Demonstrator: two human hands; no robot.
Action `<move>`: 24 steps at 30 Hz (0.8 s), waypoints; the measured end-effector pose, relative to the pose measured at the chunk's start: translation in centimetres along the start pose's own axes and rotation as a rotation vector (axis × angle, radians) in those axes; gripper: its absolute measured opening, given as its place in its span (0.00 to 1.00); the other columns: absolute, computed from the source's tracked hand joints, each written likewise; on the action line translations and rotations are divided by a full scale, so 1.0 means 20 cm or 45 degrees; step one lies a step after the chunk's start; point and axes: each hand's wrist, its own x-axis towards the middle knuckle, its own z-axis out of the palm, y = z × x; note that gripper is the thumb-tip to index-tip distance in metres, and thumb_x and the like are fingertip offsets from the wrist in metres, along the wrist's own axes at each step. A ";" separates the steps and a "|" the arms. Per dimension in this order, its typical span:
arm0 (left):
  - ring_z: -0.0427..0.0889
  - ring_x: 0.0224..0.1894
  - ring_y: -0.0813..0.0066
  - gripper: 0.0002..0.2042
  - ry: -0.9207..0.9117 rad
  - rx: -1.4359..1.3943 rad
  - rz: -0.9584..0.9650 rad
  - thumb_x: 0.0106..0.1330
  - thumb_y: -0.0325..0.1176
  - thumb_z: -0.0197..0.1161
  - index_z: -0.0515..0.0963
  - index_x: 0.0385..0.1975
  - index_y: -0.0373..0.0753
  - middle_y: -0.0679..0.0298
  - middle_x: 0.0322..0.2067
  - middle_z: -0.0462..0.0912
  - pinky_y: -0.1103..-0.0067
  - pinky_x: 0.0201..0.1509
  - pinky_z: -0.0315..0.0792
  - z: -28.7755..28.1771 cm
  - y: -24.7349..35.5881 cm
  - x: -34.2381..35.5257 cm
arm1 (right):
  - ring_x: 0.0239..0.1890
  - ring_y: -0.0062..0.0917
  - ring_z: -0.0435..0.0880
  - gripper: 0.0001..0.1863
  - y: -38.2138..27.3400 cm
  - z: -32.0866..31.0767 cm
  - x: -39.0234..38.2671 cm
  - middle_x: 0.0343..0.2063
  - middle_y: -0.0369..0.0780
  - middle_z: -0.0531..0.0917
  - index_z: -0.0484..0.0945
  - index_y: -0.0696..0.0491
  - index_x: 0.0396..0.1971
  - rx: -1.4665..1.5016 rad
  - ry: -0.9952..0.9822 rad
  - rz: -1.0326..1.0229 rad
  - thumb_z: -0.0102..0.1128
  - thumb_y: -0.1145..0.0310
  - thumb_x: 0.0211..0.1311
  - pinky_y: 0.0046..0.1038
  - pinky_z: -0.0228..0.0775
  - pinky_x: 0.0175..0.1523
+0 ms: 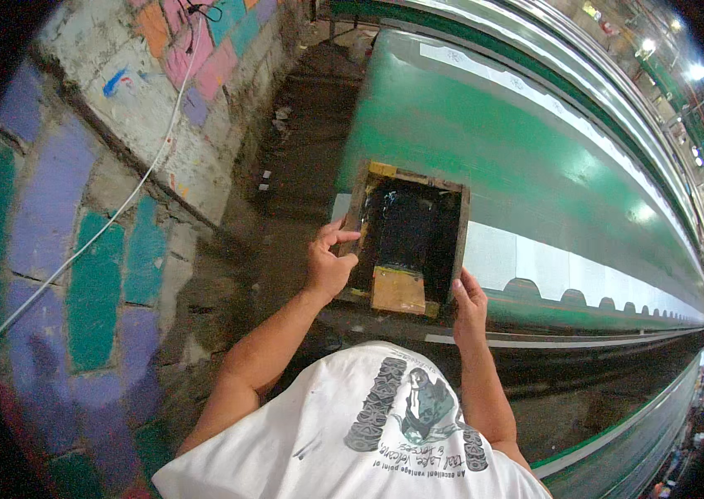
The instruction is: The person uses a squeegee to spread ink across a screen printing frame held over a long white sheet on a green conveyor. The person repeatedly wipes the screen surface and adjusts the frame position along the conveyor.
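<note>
A wooden screen-printing frame with dark ink across its mesh is over the near left end of the long green table. My left hand is closed on its left side, the fingertips at the rail. On the opposite side my right hand grips the lower part of the right rail, its thumb against the wood. Inside the frame, at the end nearer me, rests a flat tan squeegee, its far edge against the ink. Neither hand touches the squeegee. The underside of the frame is hidden.
Along the green table runs a near row of white pieces with a scalloped edge, and a far row of white printed pieces. A painted block wall with a white cable stands left. Another green table lies at lower right.
</note>
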 end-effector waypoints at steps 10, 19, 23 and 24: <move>0.75 0.78 0.48 0.13 -0.047 -0.017 -0.106 0.51 0.21 0.71 0.91 0.37 0.40 0.40 0.75 0.77 0.63 0.83 0.64 0.11 -0.01 -0.18 | 0.66 0.31 0.83 0.29 -0.02 -0.15 -0.10 0.65 0.42 0.86 0.78 0.60 0.73 -0.320 0.087 0.141 0.70 0.69 0.76 0.36 0.69 0.75; 0.77 0.76 0.49 0.09 -0.037 -0.034 -0.148 0.53 0.20 0.72 0.89 0.33 0.41 0.45 0.75 0.77 0.63 0.82 0.66 0.18 -0.02 -0.20 | 0.64 0.47 0.83 0.29 -0.30 0.15 -0.32 0.61 0.44 0.86 0.84 0.50 0.63 -1.492 -0.506 -0.772 0.75 0.76 0.58 0.47 0.76 0.71; 0.75 0.77 0.49 0.08 -0.049 -0.059 -0.138 0.53 0.20 0.71 0.88 0.31 0.40 0.43 0.75 0.77 0.62 0.83 0.64 0.18 -0.06 -0.20 | 0.61 0.48 0.84 0.34 -0.35 0.20 -0.25 0.57 0.44 0.86 0.85 0.52 0.61 -1.604 -0.588 -0.853 0.72 0.81 0.47 0.47 0.79 0.68; 0.75 0.78 0.49 0.08 -0.056 -0.072 -0.143 0.53 0.20 0.71 0.88 0.31 0.39 0.42 0.75 0.77 0.62 0.83 0.63 0.18 -0.05 -0.20 | 0.60 0.48 0.84 0.35 -0.37 0.21 -0.23 0.57 0.43 0.86 0.85 0.52 0.60 -1.599 -0.596 -0.862 0.71 0.82 0.45 0.47 0.79 0.67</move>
